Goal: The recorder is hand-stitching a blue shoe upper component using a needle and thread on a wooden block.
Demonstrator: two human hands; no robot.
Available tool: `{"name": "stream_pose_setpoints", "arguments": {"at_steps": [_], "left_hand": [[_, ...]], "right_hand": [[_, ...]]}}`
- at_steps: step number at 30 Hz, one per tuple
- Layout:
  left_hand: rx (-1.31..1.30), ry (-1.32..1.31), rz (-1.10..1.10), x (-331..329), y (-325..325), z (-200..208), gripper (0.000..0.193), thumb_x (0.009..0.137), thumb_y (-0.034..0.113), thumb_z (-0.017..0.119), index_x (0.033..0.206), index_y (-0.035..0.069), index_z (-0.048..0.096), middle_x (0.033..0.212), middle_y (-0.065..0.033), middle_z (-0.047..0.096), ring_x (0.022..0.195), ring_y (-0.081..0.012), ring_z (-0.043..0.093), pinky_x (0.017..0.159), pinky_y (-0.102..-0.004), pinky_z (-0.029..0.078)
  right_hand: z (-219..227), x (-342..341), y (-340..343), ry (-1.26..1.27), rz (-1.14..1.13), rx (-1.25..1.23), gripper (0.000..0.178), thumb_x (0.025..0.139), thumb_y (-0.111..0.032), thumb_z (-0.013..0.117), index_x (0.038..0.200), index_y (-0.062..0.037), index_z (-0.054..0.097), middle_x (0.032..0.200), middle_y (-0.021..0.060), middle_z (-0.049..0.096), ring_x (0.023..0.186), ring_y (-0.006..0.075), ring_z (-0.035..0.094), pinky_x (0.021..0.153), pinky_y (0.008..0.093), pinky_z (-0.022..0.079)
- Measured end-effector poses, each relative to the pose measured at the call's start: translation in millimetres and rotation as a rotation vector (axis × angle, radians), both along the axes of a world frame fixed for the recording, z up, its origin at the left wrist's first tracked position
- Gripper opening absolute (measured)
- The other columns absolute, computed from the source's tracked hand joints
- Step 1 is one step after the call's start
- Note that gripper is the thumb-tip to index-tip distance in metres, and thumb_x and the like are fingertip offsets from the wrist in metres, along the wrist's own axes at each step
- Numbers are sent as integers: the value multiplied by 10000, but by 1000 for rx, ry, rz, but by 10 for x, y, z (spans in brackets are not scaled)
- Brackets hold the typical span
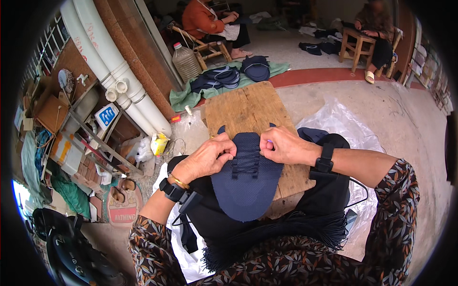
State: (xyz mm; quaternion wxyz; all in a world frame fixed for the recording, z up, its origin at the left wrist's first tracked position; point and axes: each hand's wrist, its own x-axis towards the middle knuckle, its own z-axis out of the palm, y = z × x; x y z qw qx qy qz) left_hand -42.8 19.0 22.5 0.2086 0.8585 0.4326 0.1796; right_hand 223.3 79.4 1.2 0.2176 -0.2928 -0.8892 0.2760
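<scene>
A navy-blue shoe upper [248, 195] lies toe-end toward me over my lap and the near end of a wooden stool top [245, 105]. Dark laces [245, 166] cross its middle in several rows. At its left edge my left hand [202, 158] is closed in a pinch on the upper, beside the top rows of lacing. Opposite, my right hand [291, 147] pinches at the right edge. A small purple thing [270, 141] shows between its fingers; the rest is hidden. A thick bundle of black laces [281, 236] drapes across my lap.
Clear plastic sheeting [346, 124] lies beside the stool at right. Beyond it, dark shoe uppers [222, 76] rest on green cloth [183, 99]. Two people [202, 21] [377, 28] sit farther back. White pipes [112, 62] and a cluttered shelf stand at left.
</scene>
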Motion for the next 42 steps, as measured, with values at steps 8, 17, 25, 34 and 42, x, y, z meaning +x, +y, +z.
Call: {"name": "stream_pose_setpoints", "arguments": {"at_steps": [8, 17, 25, 34, 42], "left_hand": [[139, 167, 2, 39, -24, -112, 76, 874, -31, 561, 912, 34, 554, 968, -143, 491, 955, -369, 494, 869, -450, 431], [80, 18, 51, -27, -147, -104, 238, 893, 95, 694, 1103, 35, 599, 1083, -122, 544, 1046, -321, 555, 952, -427, 443], [160, -128, 146, -51, -364, -256, 544, 769, 249, 868, 1200, 49, 603, 1161, -128, 579, 1148, -324, 559, 1054, -417, 416], [166, -181, 133, -67, -341, -265, 439, 759, 164, 830, 1095, 34, 579, 1110, -149, 570, 1119, -359, 536, 1030, -438, 404], [176, -151, 103, -114, -327, -275, 374, 763, 121, 815, 1046, 47, 582, 1149, -109, 589, 1108, -325, 567, 1032, -417, 415]], "right_hand": [[-44, 6, 26, 17, 49, 48, 123, 808, -95, 720, 801, 5, 649, 734, 122, 648, 683, 267, 639, 631, 382, 513], [69, 8, -44, -20, 0, -108, 140, 836, -125, 714, 883, 3, 680, 788, 118, 670, 716, 235, 648, 646, 366, 514], [55, -83, -168, -30, 120, -93, 133, 855, -101, 751, 955, -20, 716, 814, 98, 665, 699, 208, 629, 654, 356, 508], [40, -87, -135, -57, 184, -15, 108, 882, -88, 717, 914, 3, 669, 878, 111, 631, 730, 226, 619, 662, 369, 492], [42, -94, -115, -77, 196, -48, 114, 876, -95, 727, 913, -8, 663, 853, 94, 606, 714, 214, 598, 650, 358, 483]]}}
